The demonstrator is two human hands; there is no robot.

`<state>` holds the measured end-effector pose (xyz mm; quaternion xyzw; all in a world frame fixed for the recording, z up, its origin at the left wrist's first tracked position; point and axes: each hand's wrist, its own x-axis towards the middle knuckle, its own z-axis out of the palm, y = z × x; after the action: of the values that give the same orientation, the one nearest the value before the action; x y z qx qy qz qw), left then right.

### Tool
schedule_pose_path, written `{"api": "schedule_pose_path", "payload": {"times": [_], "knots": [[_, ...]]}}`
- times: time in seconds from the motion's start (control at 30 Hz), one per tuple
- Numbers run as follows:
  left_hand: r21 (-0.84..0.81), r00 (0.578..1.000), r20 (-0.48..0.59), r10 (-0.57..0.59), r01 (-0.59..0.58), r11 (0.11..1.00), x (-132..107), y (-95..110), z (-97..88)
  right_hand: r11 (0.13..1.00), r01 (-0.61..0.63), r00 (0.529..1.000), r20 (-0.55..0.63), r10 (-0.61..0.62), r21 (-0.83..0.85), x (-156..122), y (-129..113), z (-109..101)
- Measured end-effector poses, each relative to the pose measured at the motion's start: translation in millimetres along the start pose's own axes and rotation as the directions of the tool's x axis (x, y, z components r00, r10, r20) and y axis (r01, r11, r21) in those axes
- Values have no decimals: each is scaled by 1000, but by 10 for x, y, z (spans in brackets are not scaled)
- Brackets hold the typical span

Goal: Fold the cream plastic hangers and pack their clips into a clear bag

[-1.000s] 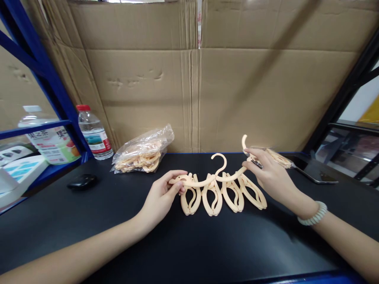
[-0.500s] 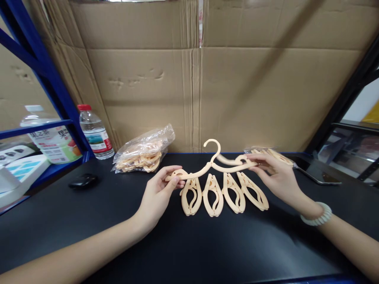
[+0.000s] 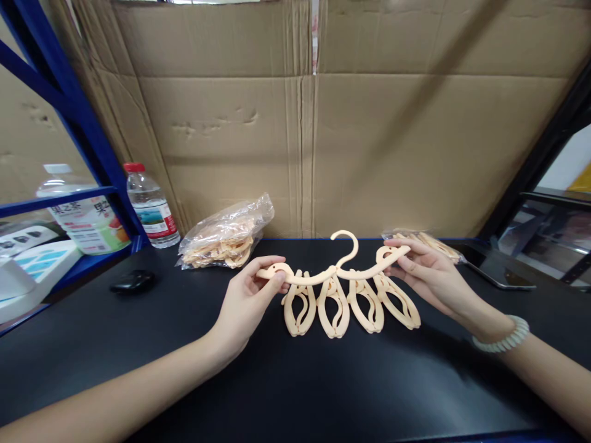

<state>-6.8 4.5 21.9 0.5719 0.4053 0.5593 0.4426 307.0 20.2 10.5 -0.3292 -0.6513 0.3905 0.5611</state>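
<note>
Before the cardboard (image 3: 415, 135) and above the table (image 3: 295, 387), the left hand (image 3: 249, 301) and right hand (image 3: 431, 277) pinch opposite ends of a spread hanger (image 3: 314, 280), just over four folded hangers (image 3: 323, 315) lying side by side, its hook (image 3: 356, 246) uppermost. It is probably light, stiff plastic — smooth, a little slippery, weakest at the central joint (image 3: 337, 269) — and best held near both ends. Against half a second earlier, hook and joint sit lower and farther right, and the blurred piece behind the hanger's right half no longer shows apart.
</note>
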Motion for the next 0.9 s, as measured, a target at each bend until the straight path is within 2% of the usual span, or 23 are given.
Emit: {"api": "schedule_pose_path", "payload": {"times": [0.1, 0.27, 0.37, 0.43, 0.53, 0.63, 0.73, 0.9], "knots": [[-23, 999, 34, 21, -20, 1000, -22, 22, 20, 998, -42, 999, 15, 41, 56, -12, -24, 83], [-30, 981, 195, 6, 0, 1000, -128, 39, 101, 982, -96, 995, 37, 91, 161, -82, -89, 353], [-22, 973, 229, -7, 13, 1000, -180, 33, 152, 992, -102, 982, 165, 89, 71, -160, -143, 490], [-11, 972, 232, -17, 20, 1000, -188, 18, 170, 994, -106, 948, 302, 97, 11, -211, -190, 546], [3, 974, 226, -35, 35, 999, -174, -6, 169, 995, -91, 884, 457, 103, -47, -262, -263, 582], [20, 978, 203, -48, 45, 999, -163, -10, 158, 994, -24, 846, 528, 80, -111, -279, -321, 586], [22, 975, 220, -44, 40, 999, -174, 11, 167, 984, 10, 832, 548, 90, -178, -281, -344, 581], [-17, 968, 249, -43, 49, 999, -220, 59, 205, 989, -63, 832, 540, 127, -135, -296, -318, 573]]}}
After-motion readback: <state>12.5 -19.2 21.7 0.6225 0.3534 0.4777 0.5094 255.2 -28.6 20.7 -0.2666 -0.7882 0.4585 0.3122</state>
